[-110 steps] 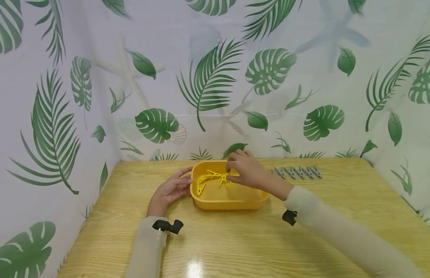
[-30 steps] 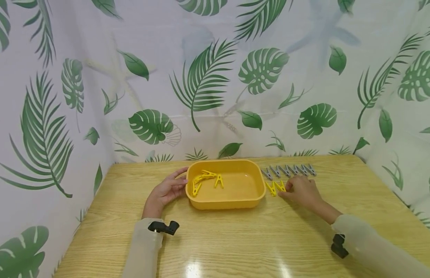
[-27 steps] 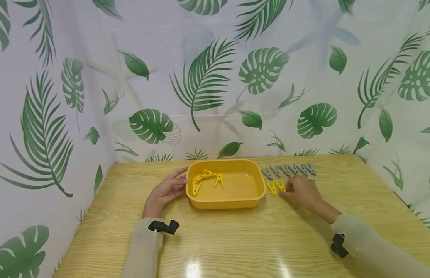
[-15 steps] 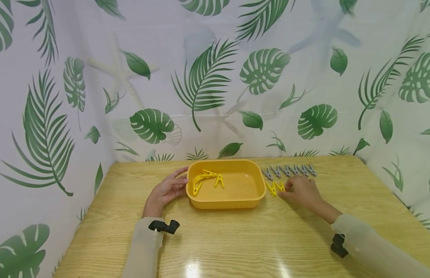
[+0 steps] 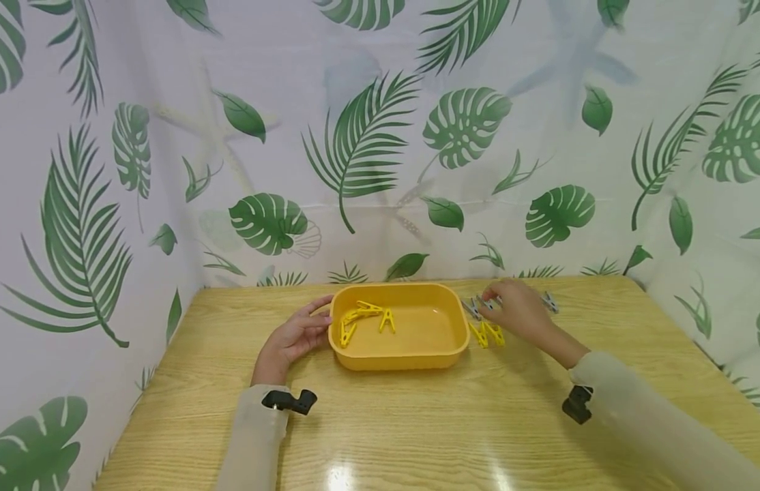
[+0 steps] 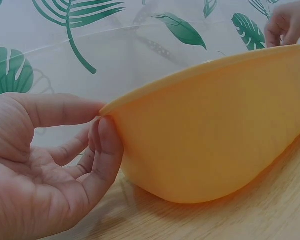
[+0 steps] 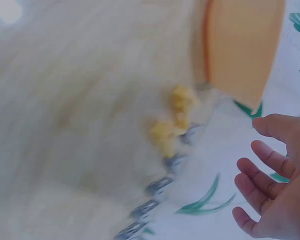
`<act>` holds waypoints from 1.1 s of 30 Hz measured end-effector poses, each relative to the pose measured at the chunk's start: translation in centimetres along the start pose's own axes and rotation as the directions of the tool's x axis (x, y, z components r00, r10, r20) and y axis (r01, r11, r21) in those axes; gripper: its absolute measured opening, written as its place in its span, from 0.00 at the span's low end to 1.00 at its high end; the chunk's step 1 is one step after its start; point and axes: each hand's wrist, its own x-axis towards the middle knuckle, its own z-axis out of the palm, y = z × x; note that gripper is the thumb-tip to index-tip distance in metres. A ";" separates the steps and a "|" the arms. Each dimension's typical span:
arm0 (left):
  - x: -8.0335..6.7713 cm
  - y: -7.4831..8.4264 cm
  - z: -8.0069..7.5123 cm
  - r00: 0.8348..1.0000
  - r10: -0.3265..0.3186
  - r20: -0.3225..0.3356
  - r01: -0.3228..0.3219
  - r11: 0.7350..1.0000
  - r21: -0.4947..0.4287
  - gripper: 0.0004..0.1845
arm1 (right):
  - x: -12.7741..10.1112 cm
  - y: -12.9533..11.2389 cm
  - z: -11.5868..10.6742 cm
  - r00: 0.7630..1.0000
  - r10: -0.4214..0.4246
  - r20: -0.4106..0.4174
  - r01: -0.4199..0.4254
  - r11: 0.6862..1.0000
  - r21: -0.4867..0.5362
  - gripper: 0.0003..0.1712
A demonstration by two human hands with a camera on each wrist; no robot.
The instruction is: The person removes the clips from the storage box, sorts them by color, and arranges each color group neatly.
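Observation:
My left hand (image 5: 297, 334) holds the left end of a yellow plastic basin (image 5: 395, 363). In the left wrist view its fingertips are at the basin's rim and outer wall. Yellow clothespins (image 5: 361, 310) lie inside at the left, one (image 5: 387, 320) standing apart from the others. My right hand (image 5: 518, 310) is above the row of grey clothespins (image 5: 471, 308), hiding part of it. In the right wrist view its fingers are spread and loosely bent, holding nothing. Two yellow clothespins (image 5: 480, 334) lie side by side on the table, right of the basin.
The wooden table (image 5: 380, 423) ends at the back against a white cloth (image 5: 380, 245) printed with green leaves. One grey clothespin (image 5: 549, 302) shows beyond the right hand. A black wrist mount (image 5: 289, 401) sits on the left sleeve, another (image 5: 578, 404) on the right.
My right hand has left the second yellow clothespin on the table and moved up and left over the grey row. Earlier it reached into the basin. The left hand stays at the basin.

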 end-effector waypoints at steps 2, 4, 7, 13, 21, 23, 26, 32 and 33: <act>0.0 0.0 -0.1 1.000 0.001 0.004 -0.001 1.000 -0.004 0.32 | 0.9 -1.0 0.0 1.000 -0.026 0.012 0.026 0.999 0.028 0.11; 0.0 -0.1 -0.1 1.000 0.003 0.009 -0.003 1.000 -0.004 0.32 | 1.7 -1.9 0.3 0.998 -0.060 0.028 0.059 0.997 0.056 0.12; -0.1 -0.1 -0.1 1.000 0.002 0.008 -0.002 1.000 -0.007 0.32 | 2.7 -3.5 1.1 0.991 -0.116 0.060 0.112 0.991 0.072 0.15; -0.3 -0.2 -0.2 1.000 0.006 0.018 -0.006 1.000 0.002 0.33 | 4.0 -6.3 2.9 0.959 -0.259 0.113 0.254 0.965 0.060 0.18; -0.1 -0.3 -0.2 1.000 0.004 0.002 -0.004 1.000 0.015 0.33 | 5.6 -8.8 4.3 0.923 -0.349 0.165 0.353 0.935 0.001 0.17; 0.0 -0.2 -0.2 1.000 0.005 -0.004 -0.005 1.000 0.022 0.33 | 6.1 -9.3 4.4 0.918 -0.345 0.197 0.349 0.937 0.010 0.18; 0.1 -0.1 -0.2 1.000 0.007 -0.007 -0.007 1.000 0.026 0.33 | 6.8 -9.8 4.8 0.902 -0.363 0.234 0.370 0.929 0.015 0.18; 0.0 0.0 -0.2 1.000 0.008 -0.015 -0.008 1.000 0.021 0.33 | 7.7 -10.4 5.9 0.874 -0.378 0.306 0.387 0.921 0.034 0.18; 0.0 0.0 -0.2 1.000 0.010 -0.013 -0.010 1.000 0.024 0.33 | 7.8 -10.6 6.0 0.872 -0.373 0.317 0.381 0.924 0.039 0.18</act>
